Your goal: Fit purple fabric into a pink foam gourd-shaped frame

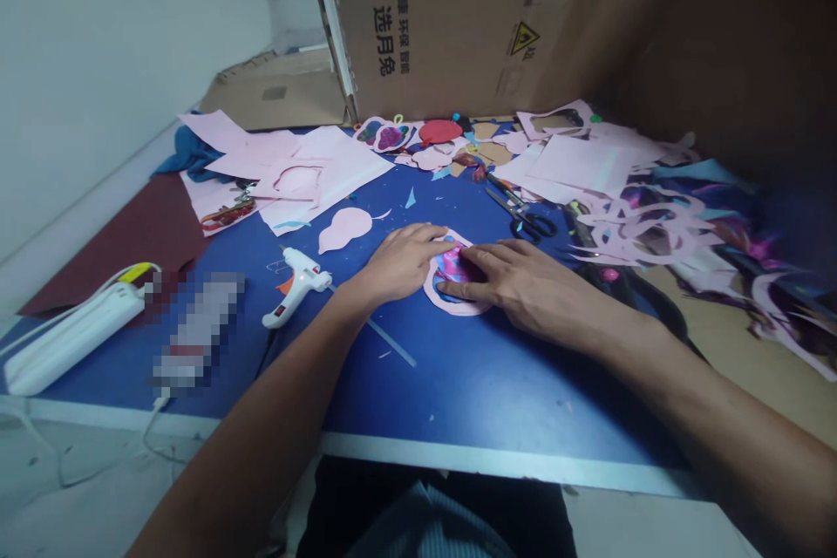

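A pink paper cut-out (453,294) with a purple and blue patterned piece on top lies on the blue table (458,384). My left hand (400,260) rests on its left edge, fingers stretched and pressing down. My right hand (513,279) lies flat over its right side, with the fingertips on the patterned piece. Neither hand holds anything up.
A white glue gun (296,284) lies left of my hands, with a power strip (71,333) further left. Black scissors (529,220) lie behind my right hand. Pink paper sheets (307,174), scraps and finished cut-outs (392,136) fill the back. A cardboard box (451,17) stands behind.
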`<state>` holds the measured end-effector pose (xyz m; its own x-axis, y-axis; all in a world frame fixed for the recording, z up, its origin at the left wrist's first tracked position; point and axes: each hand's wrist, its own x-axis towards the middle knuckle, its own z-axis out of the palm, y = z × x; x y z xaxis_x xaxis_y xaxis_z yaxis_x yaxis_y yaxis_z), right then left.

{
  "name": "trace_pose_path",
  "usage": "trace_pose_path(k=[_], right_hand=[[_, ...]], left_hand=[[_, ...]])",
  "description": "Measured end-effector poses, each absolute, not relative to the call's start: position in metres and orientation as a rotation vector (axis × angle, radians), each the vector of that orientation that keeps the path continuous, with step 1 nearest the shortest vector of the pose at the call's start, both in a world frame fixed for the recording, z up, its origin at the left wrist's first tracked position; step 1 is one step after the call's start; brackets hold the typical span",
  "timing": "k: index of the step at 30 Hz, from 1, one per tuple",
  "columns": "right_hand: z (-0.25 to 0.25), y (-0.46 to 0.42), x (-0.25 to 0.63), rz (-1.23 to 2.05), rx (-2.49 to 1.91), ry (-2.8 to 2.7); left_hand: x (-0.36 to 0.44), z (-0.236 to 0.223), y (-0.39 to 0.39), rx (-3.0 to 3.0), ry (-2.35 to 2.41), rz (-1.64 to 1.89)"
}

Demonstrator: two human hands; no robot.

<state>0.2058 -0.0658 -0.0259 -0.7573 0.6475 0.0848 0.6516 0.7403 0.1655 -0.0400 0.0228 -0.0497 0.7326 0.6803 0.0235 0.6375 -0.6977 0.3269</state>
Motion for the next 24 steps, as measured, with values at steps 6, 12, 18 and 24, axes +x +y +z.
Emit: trace_pose_path(k=[6,12,18,24], right_hand=[[-0.0269,-0.0694,0.2026,-0.318,-1.106,-2.897],[-0.0246,-0.0697,0.2020,-0.298,-1.119,-2.918],[-0.0227,-0.0692,0.2032,-0.213,-1.192,-2.845],[-0.0253,-0.0677,0.2040,-0.229,-1.211,-2.811]], left_hand=[[-0.0396,-0.0522,0.0232,2.644,1.025,0.226],[-0.0383,-0.0486,0.0214,2.636,1.038,0.211],[-0.0390,-0.0498,0.0217,2.631,1.025,0.221],[-0.0386,-0.0489,0.0205,2.631,1.017,0.221]])
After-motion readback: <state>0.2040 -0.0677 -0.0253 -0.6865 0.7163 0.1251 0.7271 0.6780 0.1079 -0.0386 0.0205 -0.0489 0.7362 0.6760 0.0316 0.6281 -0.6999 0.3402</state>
